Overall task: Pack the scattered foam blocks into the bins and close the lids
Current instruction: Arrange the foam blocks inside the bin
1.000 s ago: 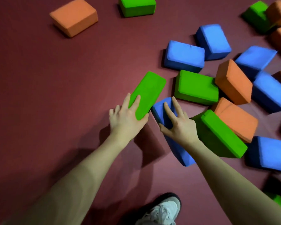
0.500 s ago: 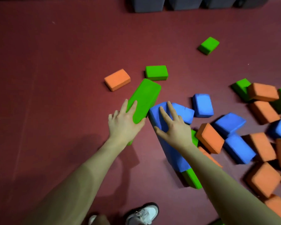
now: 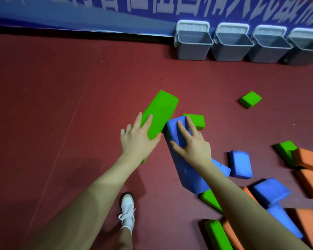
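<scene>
Item: carry stage, two blocks in hand, bins not yet reached.

Left hand: I have it gripping a long green block, fingers over the top face, thumb on the near edge, the block lifted off the red floor.

Right hand: fingers spread across a long blue block, thumb curled round its side; also lifted, its far end just beside the green one.

Bins: four grey ones in a row against the blue wall, lids tipped back, well apart from my hands. I cannot see any blocks inside.

Loose stock: green, blue and orange blocks heaped on the floor to my right; one green block lies alone, nearer the bins.

Step, as I judge it: transport. The next move calls for walking both blocks to the nearest bin and lowering them in flat, lengthwise, so more fit. Lids come last.

Also in view: one white shoe.
</scene>
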Available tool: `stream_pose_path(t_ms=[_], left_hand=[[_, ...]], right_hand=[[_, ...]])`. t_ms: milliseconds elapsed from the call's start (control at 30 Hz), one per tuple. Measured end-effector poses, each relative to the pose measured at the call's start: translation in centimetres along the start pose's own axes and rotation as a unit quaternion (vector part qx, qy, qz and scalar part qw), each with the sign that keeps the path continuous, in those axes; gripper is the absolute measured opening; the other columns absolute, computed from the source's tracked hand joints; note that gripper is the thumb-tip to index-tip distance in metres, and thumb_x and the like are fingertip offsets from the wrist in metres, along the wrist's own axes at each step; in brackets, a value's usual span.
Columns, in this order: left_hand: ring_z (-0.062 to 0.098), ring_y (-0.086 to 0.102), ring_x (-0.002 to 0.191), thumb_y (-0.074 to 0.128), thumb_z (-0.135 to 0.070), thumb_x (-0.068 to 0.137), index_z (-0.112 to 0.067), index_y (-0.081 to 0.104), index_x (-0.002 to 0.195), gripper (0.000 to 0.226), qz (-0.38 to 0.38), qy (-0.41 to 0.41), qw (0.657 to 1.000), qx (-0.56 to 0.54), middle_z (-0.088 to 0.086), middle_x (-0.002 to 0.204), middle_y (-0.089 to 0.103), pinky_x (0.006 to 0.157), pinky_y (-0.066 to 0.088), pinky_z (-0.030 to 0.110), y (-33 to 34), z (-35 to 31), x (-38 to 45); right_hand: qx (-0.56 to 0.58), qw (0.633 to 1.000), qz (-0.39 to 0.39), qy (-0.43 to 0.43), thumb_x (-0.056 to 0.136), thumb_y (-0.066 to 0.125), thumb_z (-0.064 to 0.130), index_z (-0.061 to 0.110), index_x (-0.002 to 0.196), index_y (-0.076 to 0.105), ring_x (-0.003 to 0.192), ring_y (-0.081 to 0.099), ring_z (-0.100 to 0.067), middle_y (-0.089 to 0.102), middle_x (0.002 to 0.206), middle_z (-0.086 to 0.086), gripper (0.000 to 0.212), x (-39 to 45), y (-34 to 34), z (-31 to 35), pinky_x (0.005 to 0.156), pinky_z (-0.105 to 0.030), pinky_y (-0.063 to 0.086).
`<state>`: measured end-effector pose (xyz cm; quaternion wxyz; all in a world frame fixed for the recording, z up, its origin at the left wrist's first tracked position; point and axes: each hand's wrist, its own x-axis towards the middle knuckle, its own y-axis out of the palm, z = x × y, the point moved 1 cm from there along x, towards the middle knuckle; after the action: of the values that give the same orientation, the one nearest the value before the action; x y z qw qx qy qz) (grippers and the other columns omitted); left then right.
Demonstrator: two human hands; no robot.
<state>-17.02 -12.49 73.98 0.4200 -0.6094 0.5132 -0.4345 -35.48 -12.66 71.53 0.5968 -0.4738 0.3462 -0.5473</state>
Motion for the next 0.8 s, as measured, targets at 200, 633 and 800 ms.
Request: stream_pose_path(t_ms=[200, 633, 800], left_hand=[[0.029, 0.048, 0.122, 0.049, -0.063, 0.086, -0.039, 0.028, 0.147, 0.07, 0.005, 0.019, 1.0, -0.018, -0.005, 0.159, 0.019, 0.098, 0.034, 0.036, -1.3, 2.5, 10.2], [0.029, 0.047, 0.122, 0.049, -0.062, 0.087, -0.038, 0.028, 0.148, 0.069, -0.019, 0.049, 0.998, -0.03, -0.004, 0.159, 0.019, 0.096, 0.035, 0.037, -3.4, 5.4, 33.6], [0.029, 0.046, 0.124, 0.049, -0.062, 0.087, -0.038, 0.031, 0.147, 0.067, -0.031, 0.056, 0.998, -0.025, -0.004, 0.158, 0.021, 0.098, 0.034, 0.036, -2.9, 5.9, 44.4]], right_hand=[[-0.037, 0.999, -0.002, 0.02, 0.088, 0.057, 0.053, 0.037, 0.149, 0.028, 0.124, 0.045, -0.028, 0.007, 0.161, 0.01, 0.07, 9.9, -0.8, 2.2, 0.071, -0.034, 0.046], [-0.035, 0.997, -0.031, 0.055, 0.087, 0.057, 0.054, 0.036, 0.149, 0.028, 0.131, 0.043, -0.026, 0.009, 0.161, 0.01, 0.07, 33.1, -2.2, 4.1, 0.084, -0.04, 0.051], [-0.019, 0.998, -0.045, 0.043, 0.087, 0.058, 0.053, 0.037, 0.149, 0.029, 0.129, 0.046, -0.027, 0.011, 0.161, 0.008, 0.07, 43.7, -0.9, 2.2, 0.084, -0.041, 0.051]])
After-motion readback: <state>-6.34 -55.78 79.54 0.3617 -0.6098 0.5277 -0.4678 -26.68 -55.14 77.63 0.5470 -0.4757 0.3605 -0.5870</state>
